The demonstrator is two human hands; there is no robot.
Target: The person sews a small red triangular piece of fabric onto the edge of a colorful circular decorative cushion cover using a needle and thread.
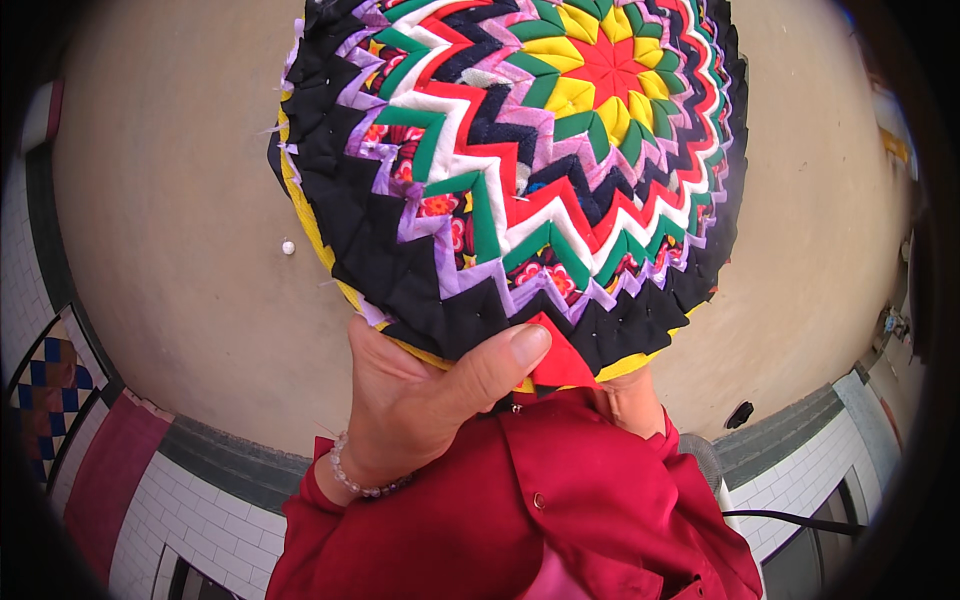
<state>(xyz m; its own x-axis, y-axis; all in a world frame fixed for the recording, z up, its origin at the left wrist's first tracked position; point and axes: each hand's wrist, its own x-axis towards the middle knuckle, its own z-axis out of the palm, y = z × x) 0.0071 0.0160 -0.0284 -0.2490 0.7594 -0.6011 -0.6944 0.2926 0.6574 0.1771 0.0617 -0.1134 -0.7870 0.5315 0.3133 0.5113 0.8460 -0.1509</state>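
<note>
A round folded-fabric patchwork (495, 195) fills the upper middle of the view. A red star with yellow and green points sits at its centre, ringed by zigzag bands of several colours. Black folded pieces form its outer ring, with a yellow edge (319, 238) showing beneath. My left hand (420, 390) grips the near rim, its thumb pressing on a folded red fabric triangle (559, 356) that lies over the black ring. My right hand (634, 397) reaches under the near right rim; only its wrist area shows, and the fingers are hidden.
A small white ball-like object (288, 247) lies on the beige floor (202, 300) to the left. A dark object (740, 415) rests on the floor at right. Behind me are a grey step (225, 454), a white tiled wall (202, 517) and a dark cable (795, 519).
</note>
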